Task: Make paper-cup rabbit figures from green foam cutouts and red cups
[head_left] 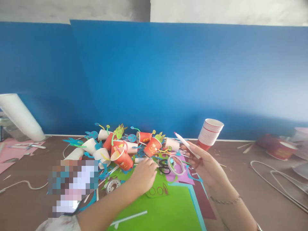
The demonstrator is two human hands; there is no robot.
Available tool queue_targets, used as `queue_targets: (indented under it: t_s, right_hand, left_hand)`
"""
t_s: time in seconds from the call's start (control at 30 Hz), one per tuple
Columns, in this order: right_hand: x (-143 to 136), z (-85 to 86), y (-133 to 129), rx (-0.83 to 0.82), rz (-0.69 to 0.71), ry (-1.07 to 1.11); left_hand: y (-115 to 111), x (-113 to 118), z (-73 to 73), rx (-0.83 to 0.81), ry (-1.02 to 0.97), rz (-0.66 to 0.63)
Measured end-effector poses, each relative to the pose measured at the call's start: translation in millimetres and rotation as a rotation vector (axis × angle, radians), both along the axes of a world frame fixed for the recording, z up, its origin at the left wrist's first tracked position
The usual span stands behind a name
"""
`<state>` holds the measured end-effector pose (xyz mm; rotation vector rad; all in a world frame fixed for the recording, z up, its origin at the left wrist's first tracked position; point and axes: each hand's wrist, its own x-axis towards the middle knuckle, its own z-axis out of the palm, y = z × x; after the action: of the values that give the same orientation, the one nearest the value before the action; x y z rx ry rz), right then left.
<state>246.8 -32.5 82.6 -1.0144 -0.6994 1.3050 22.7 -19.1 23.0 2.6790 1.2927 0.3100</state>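
Observation:
My right hand (201, 155) is raised over the right side of the craft sheets, its fingers closed around a white marker pen (186, 145) with a pinkish-red tip pointing up and left. My left hand (145, 175) hovers low over the green paper (173, 205), fingers curled; whatever they hold, if anything, is hidden. Near it are black-handled scissors (164, 166) and a roll of clear tape (176, 165). Drawn circles and a leaf shape (159, 191) show on a green piece just below my left hand. A small white tape reel (113, 186) lies to its left.
Decorated red and white paper cups (122, 158) are heaped at the back. A stack of white cups (210, 133) stands at right. A phone (72, 192), partly pixelated, is at left. Looped cable (276, 173) lies far right; a blue panel (154, 70) closes off the back.

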Motion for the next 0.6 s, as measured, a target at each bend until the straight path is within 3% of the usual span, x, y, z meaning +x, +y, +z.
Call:
queue_targets:
  t_s: [0.13, 0.27, 0.47, 0.6]
  right_hand:
    - [4.2, -3.2, -0.9, 0.035, 0.039, -0.078]
    - [3.0, -3.4, -1.0, 0.045, 0.088, -0.089]
    - [0.0, -6.2, 0.8, 0.017, 0.101, -0.116]
    - [-2.5, -4.8, 0.3, -0.005, 0.126, -0.119]
  left_hand:
    - [10.3, 22.2, -7.5, -0.003, 0.038, -0.013]
    - [-0.2, 31.0, -16.1, -0.014, 0.067, -0.043]
    - [-17.5, 24.3, -17.7, -0.042, 0.065, -0.050]
    - [-21.6, 13.4, -27.0, -0.043, 0.022, -0.044]
